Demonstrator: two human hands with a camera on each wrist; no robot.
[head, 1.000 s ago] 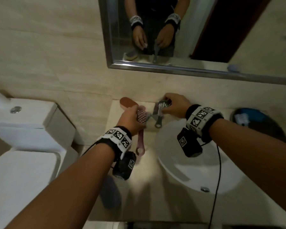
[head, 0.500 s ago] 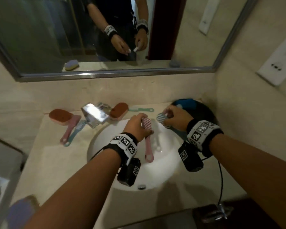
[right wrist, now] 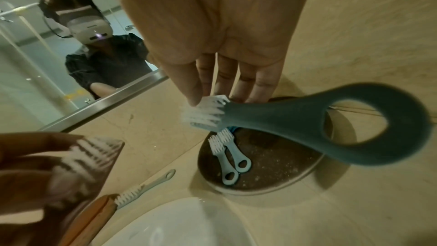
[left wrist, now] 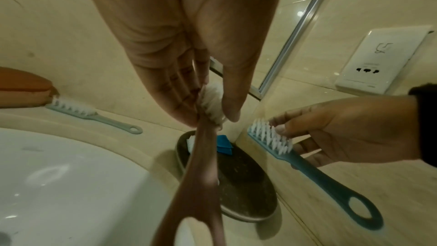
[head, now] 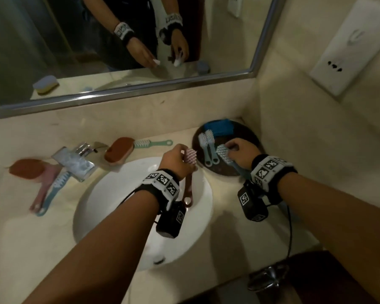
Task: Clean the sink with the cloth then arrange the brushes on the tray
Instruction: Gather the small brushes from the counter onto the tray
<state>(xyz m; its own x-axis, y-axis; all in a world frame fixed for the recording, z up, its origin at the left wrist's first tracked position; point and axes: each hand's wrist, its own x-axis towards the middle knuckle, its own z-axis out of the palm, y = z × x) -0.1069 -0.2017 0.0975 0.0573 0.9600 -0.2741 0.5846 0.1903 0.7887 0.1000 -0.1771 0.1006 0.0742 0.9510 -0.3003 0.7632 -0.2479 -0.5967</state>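
Note:
My left hand (head: 180, 159) pinches the bristle head of a pink brush (head: 189, 172) over the right rim of the white sink (head: 119, 205); its handle hangs down. My right hand (head: 239, 150) pinches the head of a dark teal brush (head: 228, 161) above the round dark tray (head: 226, 170). Two light blue brushes (head: 208, 148) and a folded blue cloth (head: 219, 127) lie on that tray. In the left wrist view the pink brush (left wrist: 203, 166) hangs in front of the tray (left wrist: 246, 184). The right wrist view shows the teal brush (right wrist: 307, 121) over the tray (right wrist: 272, 160).
A chrome tap (head: 75, 159) stands behind the sink. A mint brush (head: 151, 143) and an orange-topped scrubber (head: 119, 150) lie at the back. Another orange scrubber (head: 26, 170) and a pink and a blue brush (head: 46, 191) lie at the left. A wall socket (head: 355, 47) is on the right.
Both hands have carried their brushes rightward from the tap area across the sink; my right hand now holds its brush over the tray, and my view has swung right.

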